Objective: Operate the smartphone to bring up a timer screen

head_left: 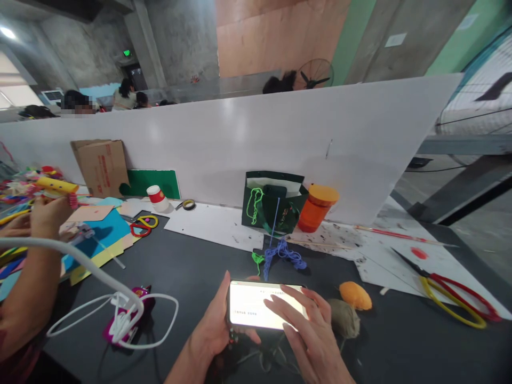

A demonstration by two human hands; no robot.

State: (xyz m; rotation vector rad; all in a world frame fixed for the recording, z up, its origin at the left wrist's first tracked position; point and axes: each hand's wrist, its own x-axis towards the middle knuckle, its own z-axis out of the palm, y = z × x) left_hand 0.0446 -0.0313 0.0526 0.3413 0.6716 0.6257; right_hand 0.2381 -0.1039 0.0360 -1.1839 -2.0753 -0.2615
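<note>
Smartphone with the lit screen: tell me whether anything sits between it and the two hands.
Nothing visible does. The left hand grips the lit rectangular smartphone at its left end, and the right hand rests its fingers directly on the screen. The orange yarn ball and the grey-brown yarn ball lie off to the right.

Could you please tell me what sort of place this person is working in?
Probably a shared craft workshop in an industrial building: scissors, coloured paper and crochet yarn lie about the table, while the left hand holds a phone and the right hand touches it.
</note>
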